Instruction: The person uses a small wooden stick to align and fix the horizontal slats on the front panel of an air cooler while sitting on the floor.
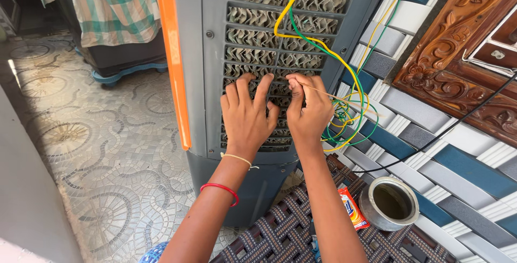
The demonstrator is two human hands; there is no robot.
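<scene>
**Both hands on the cooler's rear grille, wires at the right**

- Your left hand [246,113]: fingers spread and pressed flat against the grey louvred grille [253,37] of the air cooler [191,53], fingertips hooked over a slat. It holds nothing loose. A pale thread band and a red bangle [221,190] sit on the wrist and forearm below it.
- Your right hand [308,109]: just beside the left, knuckles nearly touching it, fingers drawn together and pinching a thin pale strand [336,99] that runs off to the right. Whether the strand is wire or string, you cannot tell.
- Wires [323,53]: yellow and green, dropping from above your right hand across the grille and gathering in a loose tangle [350,125] just right of that hand, over the cooler's right edge.
- Cooler edges: an orange vertical trim strip [173,64] stands well left of your left hand; the grey base [253,182] lies below both wrists.
- Right of your hands: a wall of blue, grey and white tiles [458,160], close behind the tangle, with a black cable [447,131] crossing it and a carved wooden frame [458,53] above. Little room on this side.
- Below your right forearm: a woven seat [280,236] carrying an orange sachet [353,209] and a steel cup [389,204], the two touching.
- Left of your left hand: a patterned tiled floor [107,150], wide and open, ending at a checked cloth [113,4] hung over a dark stand.
</scene>
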